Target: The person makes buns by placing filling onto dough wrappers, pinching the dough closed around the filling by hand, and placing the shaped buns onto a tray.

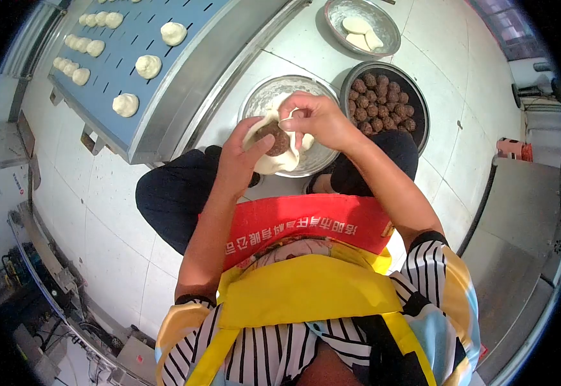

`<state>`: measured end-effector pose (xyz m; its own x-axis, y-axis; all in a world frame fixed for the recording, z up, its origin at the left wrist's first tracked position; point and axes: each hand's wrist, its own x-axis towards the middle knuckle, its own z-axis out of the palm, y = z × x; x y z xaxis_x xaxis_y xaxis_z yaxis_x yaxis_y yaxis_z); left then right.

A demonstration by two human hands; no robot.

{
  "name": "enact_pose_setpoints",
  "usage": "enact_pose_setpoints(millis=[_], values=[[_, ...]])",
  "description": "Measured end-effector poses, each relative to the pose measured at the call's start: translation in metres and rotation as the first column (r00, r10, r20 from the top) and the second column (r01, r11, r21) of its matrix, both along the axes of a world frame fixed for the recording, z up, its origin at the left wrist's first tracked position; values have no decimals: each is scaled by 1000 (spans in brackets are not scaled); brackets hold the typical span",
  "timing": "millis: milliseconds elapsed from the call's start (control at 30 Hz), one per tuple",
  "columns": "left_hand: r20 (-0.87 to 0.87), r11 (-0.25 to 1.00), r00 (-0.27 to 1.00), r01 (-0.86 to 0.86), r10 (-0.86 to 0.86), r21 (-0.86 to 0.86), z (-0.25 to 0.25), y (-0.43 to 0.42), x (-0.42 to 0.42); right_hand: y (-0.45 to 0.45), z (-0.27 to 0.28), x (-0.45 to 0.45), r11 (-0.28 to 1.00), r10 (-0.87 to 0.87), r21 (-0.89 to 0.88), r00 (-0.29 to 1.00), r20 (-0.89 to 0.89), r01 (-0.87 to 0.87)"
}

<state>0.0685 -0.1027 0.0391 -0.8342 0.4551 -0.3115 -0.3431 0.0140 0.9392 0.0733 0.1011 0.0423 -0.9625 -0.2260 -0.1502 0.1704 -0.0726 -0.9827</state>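
Note:
A round sheet of pale dough lies cupped in my left hand, with the thumb pressing on a brown ball of filling at its middle. My right hand pinches the dough's upper right edge between thumb and fingers. The dough is partly folded up around the ball, whose top still shows. Both hands are over a metal bowl dusted with flour, and they hide much of its inside. To the right stands a dark round pan holding many brown balls of filling.
Another metal bowl at the top holds flat dough rounds. A blue slotted conveyor at upper left carries several shaped dough buns. Its metal side is near my left knee. Metal equipment stands at the right.

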Motion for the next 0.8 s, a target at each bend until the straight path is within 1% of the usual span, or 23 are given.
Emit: enact_pose_setpoints(millis=[33, 67, 133, 167, 233, 333, 367, 467, 533, 567, 633, 700, 733, 767, 800], values=[[-18, 997, 998, 55, -56, -54, 2, -2, -2, 0, 2, 2, 1000, 14, 9, 999, 44, -14], [-23, 999, 999, 43, -43, -21, -2, -2, -3, -1, 3, 3, 999, 26, 17, 996, 90, -28], [-32, 999, 999, 18, -17, 45, -13, -2, -2, -3, 3, 5, 998, -9, 69, 995, 98, 2], [-52, 1000, 999, 0, 0, 4, -17, -2, -1, -5, 3, 5, 995, -26, 95, 995, 101, 16], [-93, 996, 995, -35, 28, -78, -18, 1, 2, -8, 4, 6, 993, 18, 120, 1000, 1, -18], [-189, 994, 982, -11, -10, -109, -22, -1, 2, -7, 1, 7, 990, 42, 138, 990, -137, -23], [-181, 993, 983, 11, -33, -119, -24, -3, 1, -7, 0, 6, 990, 46, 140, 982, -183, -20], [-174, 982, 978, 86, -116, -168, -20, -5, -7, -7, 0, 6, 973, 112, 225, 968, -224, -60], [-174, 962, 965, 157, -198, -224, -3, -4, -11, -8, -1, 10, 959, 74, 283, 975, -207, -13], [-185, 969, 979, 42, -88, -242, -3, -2, -10, -9, 0, 11, 950, 55, 312, 978, -202, 11], [-216, 944, 967, -189, 132, -270, -5, 6, -6, -12, 3, 11, 951, -41, 304, 997, -65, 59], [-138, 970, 975, -194, 175, -143, -22, 11, -2, -12, -1, 10, 950, -78, 306, 996, 40, 62], [-91, 976, 977, -201, 194, -84, -28, 10, 1, -11, -5, 12, 953, -39, 299, 999, -13, 41], [-127, 975, 979, -177, 161, -133, -32, 8, 2, -9, -8, 13, 955, 2, 295, 997, -73, 19], [-128, 979, 981, -161, 145, -125, -33, 7, 2, -8, -10, 13, 957, 43, 291, 990, -133, -2]])
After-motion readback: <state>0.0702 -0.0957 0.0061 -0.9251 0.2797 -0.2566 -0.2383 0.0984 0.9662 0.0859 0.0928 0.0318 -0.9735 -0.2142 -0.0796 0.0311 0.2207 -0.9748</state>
